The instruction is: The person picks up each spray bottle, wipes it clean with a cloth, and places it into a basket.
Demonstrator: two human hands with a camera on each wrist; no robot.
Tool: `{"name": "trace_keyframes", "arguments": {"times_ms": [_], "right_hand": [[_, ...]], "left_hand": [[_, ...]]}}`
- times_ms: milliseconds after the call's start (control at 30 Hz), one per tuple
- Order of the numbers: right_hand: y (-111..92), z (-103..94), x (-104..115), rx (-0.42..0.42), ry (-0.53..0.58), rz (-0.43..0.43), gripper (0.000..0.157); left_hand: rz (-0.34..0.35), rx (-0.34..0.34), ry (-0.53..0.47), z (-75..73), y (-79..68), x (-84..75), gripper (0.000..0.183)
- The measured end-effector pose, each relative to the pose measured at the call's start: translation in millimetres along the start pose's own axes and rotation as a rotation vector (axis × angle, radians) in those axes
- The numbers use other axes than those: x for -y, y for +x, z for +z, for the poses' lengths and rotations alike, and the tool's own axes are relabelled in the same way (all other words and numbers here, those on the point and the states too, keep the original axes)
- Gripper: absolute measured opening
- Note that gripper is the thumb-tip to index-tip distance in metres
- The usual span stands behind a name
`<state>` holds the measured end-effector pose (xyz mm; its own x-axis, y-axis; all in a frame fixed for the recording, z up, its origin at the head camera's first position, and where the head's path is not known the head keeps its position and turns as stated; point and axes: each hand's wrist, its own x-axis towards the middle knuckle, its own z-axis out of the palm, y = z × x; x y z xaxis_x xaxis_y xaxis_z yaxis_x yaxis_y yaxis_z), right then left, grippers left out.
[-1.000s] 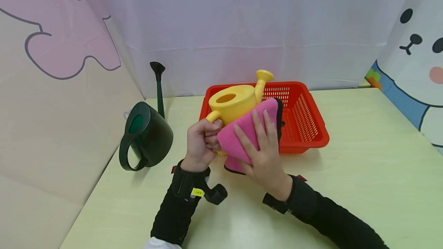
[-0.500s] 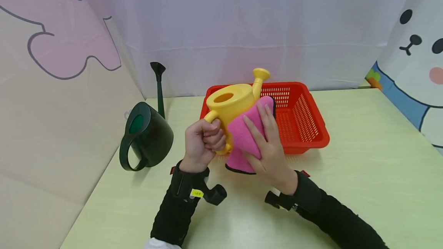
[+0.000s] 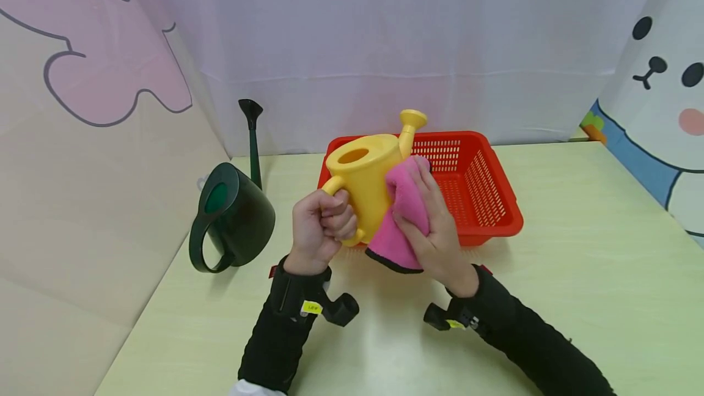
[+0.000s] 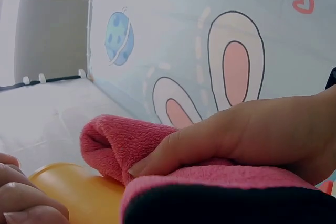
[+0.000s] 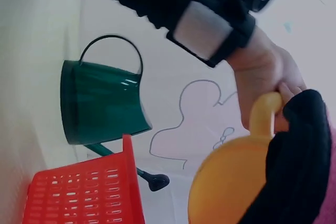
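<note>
A yellow watering can (image 3: 365, 185) is held up in front of a red basket, its spout toward the back right. My left hand (image 3: 321, 234) grips its handle with curled fingers; the left wrist view catches part of those fingers (image 4: 29, 200). Against the can's right side, my right hand (image 3: 440, 249) holds a pink cloth (image 3: 396, 246) with a black edge, bunched between thumb and fingers. From the left wrist, the right thumb (image 4: 184, 150) lies over the folded cloth (image 4: 118, 148). The can's rounded yellow body (image 5: 228, 182) shows in the right wrist view, partly behind the cloth.
A dark green watering can (image 3: 250, 228) with a long spout stands at the left of the pale table (image 3: 577, 274). The red plastic basket (image 3: 508, 222) sits at the back, partly hidden by the yellow can. A white curtain (image 3: 352, 47) hangs behind.
My right hand has slid round toward the can's right side, bunching the cloth and uncovering more of the yellow front. The can has shifted slightly left; my left hand keeps its grip.
</note>
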<state>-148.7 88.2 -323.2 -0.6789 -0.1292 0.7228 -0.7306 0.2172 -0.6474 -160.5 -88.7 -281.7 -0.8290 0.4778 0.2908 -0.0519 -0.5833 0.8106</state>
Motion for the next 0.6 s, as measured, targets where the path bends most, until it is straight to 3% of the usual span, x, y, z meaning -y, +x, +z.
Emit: {"name": "trace_keyframes", "arguments": {"times_ms": [200, 333, 467, 600], "right_hand": [[-10, 15.4, -6, -0.068, -0.435, -0.34, 0.056], [-18, 24.6, -6, -0.082, -0.645, -0.438, 0.056], [-22, 28.8, -5, -0.081, -0.707, -0.459, 0.057], [-20, 27.3, -5, -0.078, -0.63, -0.437, 0.058]], "left_hand": [[0.011, -0.033, 0.001, 0.3, 0.6, 0.1, 0.029], [0.003, -0.095, -0.013, 1.3, 0.1, -0.5, 0.029], [-0.009, -0.129, -0.035, 1.9, 0.0, -1.2, 0.029], [0.001, -0.103, -0.024, 1.4, -0.4, -0.9, 0.029]]}}
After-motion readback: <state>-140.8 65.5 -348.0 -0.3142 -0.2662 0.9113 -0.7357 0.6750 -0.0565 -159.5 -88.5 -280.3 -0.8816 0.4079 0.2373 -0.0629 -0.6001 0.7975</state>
